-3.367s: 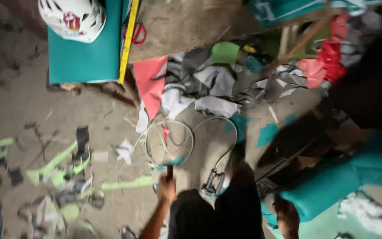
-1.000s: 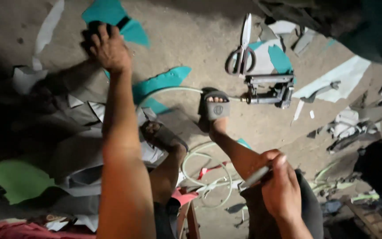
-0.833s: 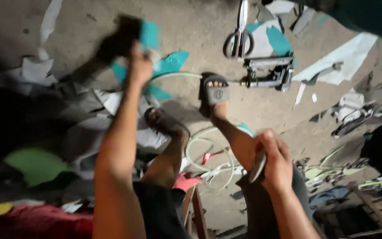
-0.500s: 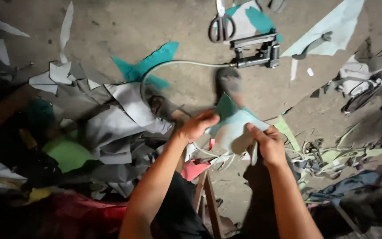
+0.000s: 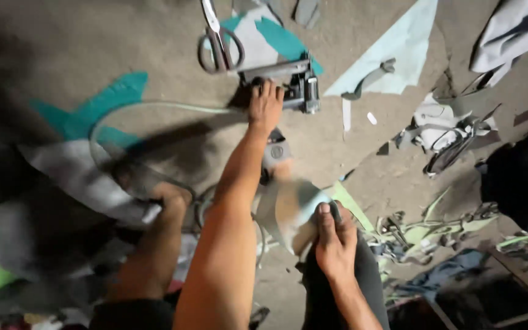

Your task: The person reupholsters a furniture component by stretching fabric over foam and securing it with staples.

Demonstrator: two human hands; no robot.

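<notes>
Stapler [image 5: 288, 85] — left hand [image 5: 266, 107] newly upon it

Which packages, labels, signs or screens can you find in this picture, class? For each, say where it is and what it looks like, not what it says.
Round emblem: on the strap of the grey sandal, just right of the left forearm below the left hand; a small pale circle, too blurred to make out.
No packages, signs or screens show.
</notes>
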